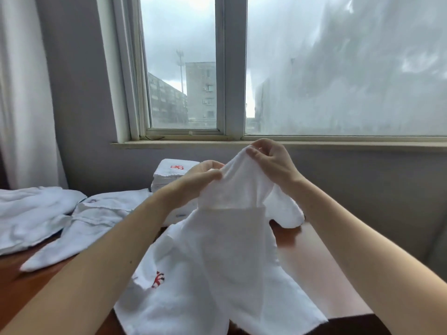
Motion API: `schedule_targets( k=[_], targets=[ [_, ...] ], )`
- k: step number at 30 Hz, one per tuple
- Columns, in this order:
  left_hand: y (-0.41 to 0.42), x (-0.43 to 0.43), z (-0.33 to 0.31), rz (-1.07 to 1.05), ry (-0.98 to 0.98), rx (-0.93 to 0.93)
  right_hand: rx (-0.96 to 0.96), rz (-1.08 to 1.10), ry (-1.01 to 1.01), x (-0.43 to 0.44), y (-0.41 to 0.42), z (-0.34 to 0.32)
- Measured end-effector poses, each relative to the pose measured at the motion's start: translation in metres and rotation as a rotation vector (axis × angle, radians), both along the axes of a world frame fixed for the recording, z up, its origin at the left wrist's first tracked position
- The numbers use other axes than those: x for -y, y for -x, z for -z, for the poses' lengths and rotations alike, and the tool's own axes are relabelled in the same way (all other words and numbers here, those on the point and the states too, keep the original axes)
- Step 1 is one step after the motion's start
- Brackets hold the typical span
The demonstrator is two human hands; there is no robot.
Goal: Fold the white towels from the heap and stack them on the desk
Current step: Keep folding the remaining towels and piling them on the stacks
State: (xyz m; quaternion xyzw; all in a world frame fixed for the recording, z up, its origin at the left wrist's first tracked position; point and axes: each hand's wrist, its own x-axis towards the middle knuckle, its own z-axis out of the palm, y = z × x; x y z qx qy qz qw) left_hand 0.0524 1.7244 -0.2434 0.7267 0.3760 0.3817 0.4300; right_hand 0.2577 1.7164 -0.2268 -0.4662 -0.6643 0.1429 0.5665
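I am watching through the head camera. Both hands are lifted up in front of the window. The left hand point(203, 175) is pinching the top edge of a soft white cloth towel point(232, 238) between thumb and fingers. The right hand point(271, 163) is gripping the same top edge just beside it, a little higher, with its fingers curled over the cloth. The towel is hanging down from the two hands in loose folds. Its bottom part is lying on the brown wooden desk point(314, 257), close to me. A small red stitched mark point(158, 279) is showing on white cloth low on the left. I cannot tell for sure if that piece belongs to the held towel.

Behind the left hand, a neat stack of folded white towels point(169, 177) is sitting at the back of the desk near the wall, with a red mark on its top one. To the left, a messy heap of white towels point(36, 213) is spreading over the desk. A white-framed glass window point(181, 68) is showing grey buildings and cloudy sky. A pale curtain point(21, 93) is hanging at the far left.
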Motion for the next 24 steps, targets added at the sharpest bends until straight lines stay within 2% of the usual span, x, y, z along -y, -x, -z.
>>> schedule_targets(
  k=[4, 9, 14, 18, 20, 24],
  targets=[
    [0.02, 0.003, -0.019, -0.197, -0.096, -0.153, 0.152, 0.188, -0.087, 0.009, -0.005, -0.013],
    [0.03, 0.022, -0.062, -0.303, -0.307, -0.146, 0.198, 0.352, -0.193, 0.022, 0.002, -0.027],
    [0.04, 0.064, -0.1, -0.609, -0.884, -0.432, 0.179, 0.369, -0.345, 0.043, 0.018, -0.05],
    [0.053, 0.097, -0.125, -0.807, -1.331, -0.5, 0.137, 0.408, -0.488, 0.066, 0.032, -0.07],
    [0.06, 0.107, -0.132, -0.84, -1.452, -0.479, 0.164, 0.424, -0.603, 0.079, 0.035, -0.082],
    [0.073, 0.116, -0.14, -0.904, -1.558, -0.466, 0.277, 0.465, -0.8, 0.096, 0.038, -0.104]
  ],
)
